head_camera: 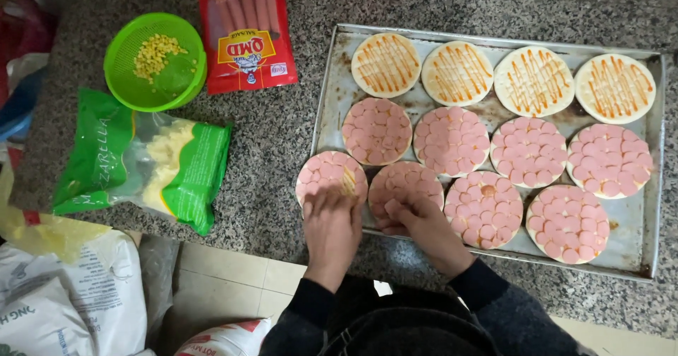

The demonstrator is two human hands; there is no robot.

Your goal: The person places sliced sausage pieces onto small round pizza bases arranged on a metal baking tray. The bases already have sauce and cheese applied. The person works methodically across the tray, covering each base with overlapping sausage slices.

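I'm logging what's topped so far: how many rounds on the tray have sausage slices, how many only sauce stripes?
Sausage-covered rounds: 8
Sauce-striped rounds: 4
Total on the tray: 12

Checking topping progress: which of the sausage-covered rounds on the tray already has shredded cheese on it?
The bottom-left round, at the tray's near-left corner under the left hand. It alone carries a small yellow cheese tuft; the others show only pink sausage slices.
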